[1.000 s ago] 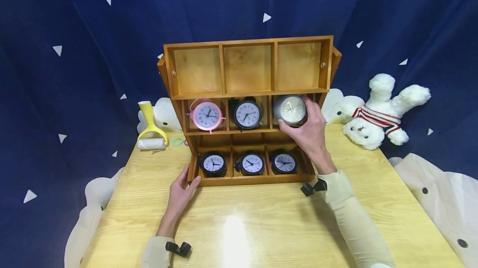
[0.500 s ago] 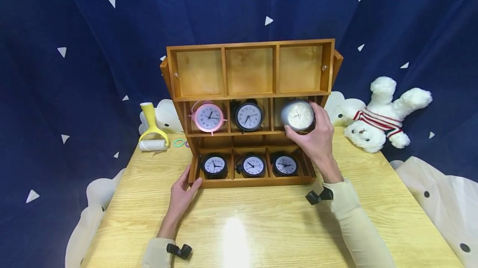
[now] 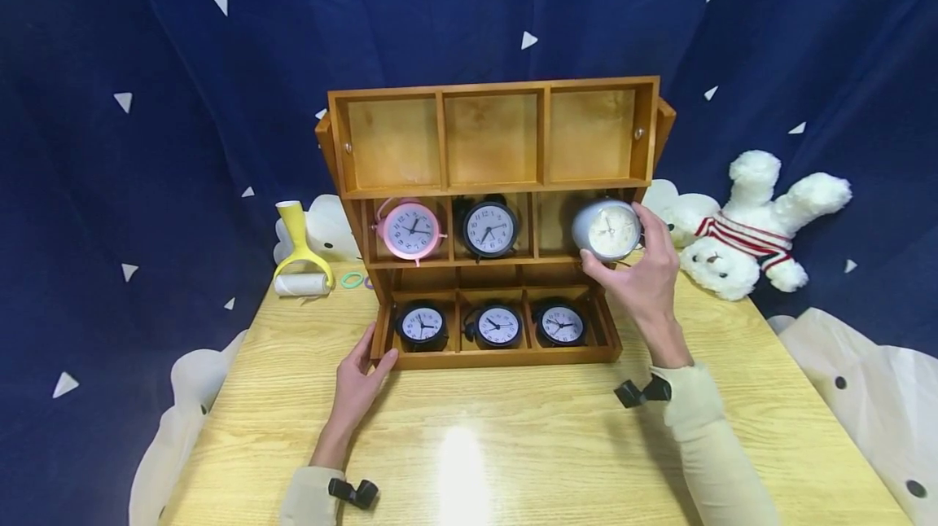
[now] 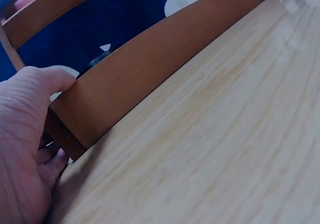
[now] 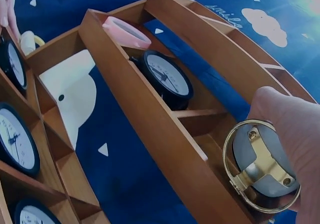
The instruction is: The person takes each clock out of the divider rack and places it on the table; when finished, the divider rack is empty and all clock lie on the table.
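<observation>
A wooden three-tier rack (image 3: pixel 498 358) with compartments stands on the table. My right hand (image 3: pixel 645 273) holds a rounded grey-blue clock (image 3: pixel 607 230) at the right end of the middle tier, thumb at its lower left and fingers on its right side. In the right wrist view, the clock's gold bracket and ring (image 5: pixel 262 164) show. My left hand (image 3: pixel 357 379) grips the rack's lower left corner, with the thumb over the front board (image 4: pixel 125 69) in the left wrist view. A pink clock (image 3: pixel 411 230) and a black clock (image 3: pixel 489 229) sit in the middle tier.
Three black clocks sit in the bottom tier, the right one (image 3: pixel 560 324) among them. A yellow-handled lint roller (image 3: pixel 300 257) and a green ring (image 3: pixel 352 280) lie left of the rack. A white teddy bear (image 3: pixel 725 257) is at the right. A blue curtain (image 3: pixel 469 13) hangs behind.
My right hand has carried the grey-blue clock rightward, from inside the middle tier's right compartment to its right end. My left hand stays on the rack's corner.
</observation>
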`<state>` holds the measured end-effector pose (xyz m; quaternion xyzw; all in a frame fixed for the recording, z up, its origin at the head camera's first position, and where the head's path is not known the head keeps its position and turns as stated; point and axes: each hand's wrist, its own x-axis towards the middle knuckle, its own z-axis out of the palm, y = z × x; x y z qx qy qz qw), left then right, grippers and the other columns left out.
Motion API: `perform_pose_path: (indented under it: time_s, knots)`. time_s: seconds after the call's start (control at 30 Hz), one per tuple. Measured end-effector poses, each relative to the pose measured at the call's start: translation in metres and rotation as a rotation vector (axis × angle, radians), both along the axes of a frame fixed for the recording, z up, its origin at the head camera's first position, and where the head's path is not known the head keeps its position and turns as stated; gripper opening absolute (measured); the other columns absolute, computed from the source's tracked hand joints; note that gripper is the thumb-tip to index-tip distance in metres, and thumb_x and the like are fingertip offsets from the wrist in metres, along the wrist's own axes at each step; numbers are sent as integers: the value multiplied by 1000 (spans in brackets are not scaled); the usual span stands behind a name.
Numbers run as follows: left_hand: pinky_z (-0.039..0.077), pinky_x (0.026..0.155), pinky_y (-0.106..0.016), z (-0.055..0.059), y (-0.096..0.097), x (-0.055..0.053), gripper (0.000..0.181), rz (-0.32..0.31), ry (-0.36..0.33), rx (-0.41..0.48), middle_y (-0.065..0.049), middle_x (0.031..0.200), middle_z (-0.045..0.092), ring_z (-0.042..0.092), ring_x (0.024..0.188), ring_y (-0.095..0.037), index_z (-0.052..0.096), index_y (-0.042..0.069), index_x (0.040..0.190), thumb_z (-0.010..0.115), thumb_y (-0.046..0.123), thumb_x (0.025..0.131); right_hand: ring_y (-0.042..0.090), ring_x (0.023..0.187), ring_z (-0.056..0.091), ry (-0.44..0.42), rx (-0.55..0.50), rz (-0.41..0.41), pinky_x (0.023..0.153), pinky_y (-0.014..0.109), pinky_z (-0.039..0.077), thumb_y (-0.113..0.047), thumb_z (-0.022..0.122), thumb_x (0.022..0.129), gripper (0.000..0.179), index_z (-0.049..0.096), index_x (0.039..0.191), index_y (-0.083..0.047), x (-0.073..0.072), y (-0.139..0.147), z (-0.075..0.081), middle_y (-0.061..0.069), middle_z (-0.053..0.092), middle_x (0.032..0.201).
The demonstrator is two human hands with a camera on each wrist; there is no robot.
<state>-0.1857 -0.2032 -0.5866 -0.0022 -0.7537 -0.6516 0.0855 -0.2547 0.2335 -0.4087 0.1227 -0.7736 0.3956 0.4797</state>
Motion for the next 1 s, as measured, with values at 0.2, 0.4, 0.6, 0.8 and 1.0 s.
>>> perform_pose_path:
  time_s: [0.2,0.4,0.6,0.8,1.0]
  knots:
    - [40,108,-13,0,1,0,72,4,6,3,-17,165,37,44,146,-35,39,4,160,74,17,99,36,113,64,-7,-22,-27,95,42,50,-36,87,64,85,64,136,2,5,13,-4,23,68,125]
    - [41,106,-12,-1,2,0,69,15,42,-3,-20,163,39,45,144,-40,41,2,159,74,14,99,38,114,63,0,-21,-44,97,26,46,-37,85,64,87,63,137,3,9,28,-9,25,67,127]
    - [41,109,-16,1,3,1,70,13,47,-22,-22,163,38,44,144,-42,40,1,159,74,16,99,37,110,63,5,-52,-49,90,12,41,-33,86,63,85,63,137,3,12,44,-13,26,67,125]
    - [40,107,-12,1,3,2,72,19,19,-16,-18,165,38,44,146,-37,39,2,160,75,16,98,37,112,61,2,-78,-82,89,10,42,-31,88,60,87,63,136,3,14,60,-18,27,66,127]
    - [40,108,-12,-1,2,2,73,18,11,-3,-17,164,39,44,146,-36,39,4,160,75,16,98,35,112,60,-40,-113,-141,85,10,40,-28,89,59,88,63,138,1,12,75,-25,25,66,128]
